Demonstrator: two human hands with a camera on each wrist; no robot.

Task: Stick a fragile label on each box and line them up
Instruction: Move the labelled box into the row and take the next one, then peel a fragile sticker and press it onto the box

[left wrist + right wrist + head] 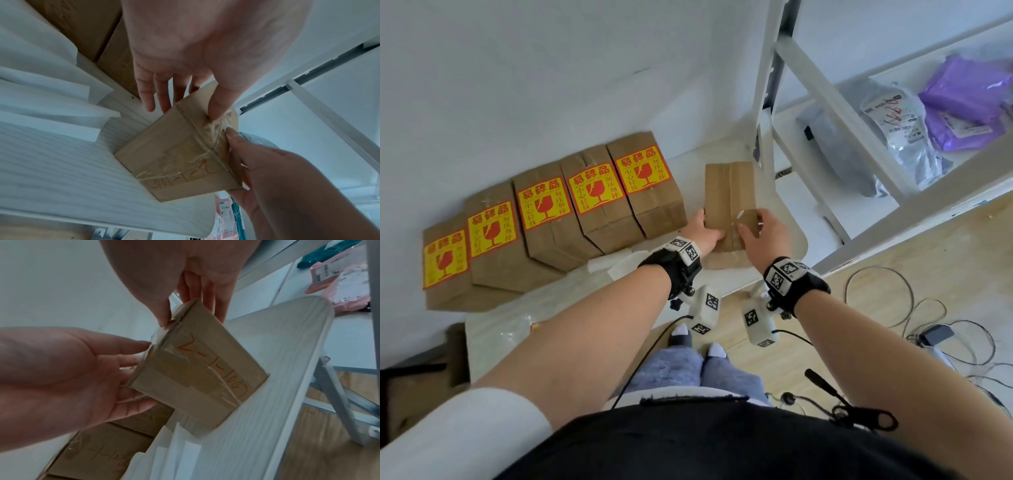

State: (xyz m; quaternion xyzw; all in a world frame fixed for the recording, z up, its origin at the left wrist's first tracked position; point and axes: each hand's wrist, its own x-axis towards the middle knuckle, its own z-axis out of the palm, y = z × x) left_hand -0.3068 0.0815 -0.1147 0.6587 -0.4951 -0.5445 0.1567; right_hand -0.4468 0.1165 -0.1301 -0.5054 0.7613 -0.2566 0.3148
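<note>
Both bare forearms reach forward, a black wrist strap with white marker blocks on each. The left hand and right hand clasp opposite sides of the plain brown cardboard box, thumbs lying on its top.

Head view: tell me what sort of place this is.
Probably a small parcel packing or storage room: a row of labelled boxes on a white table, and a metal shelving rack holding bagged mail parcels.
</note>
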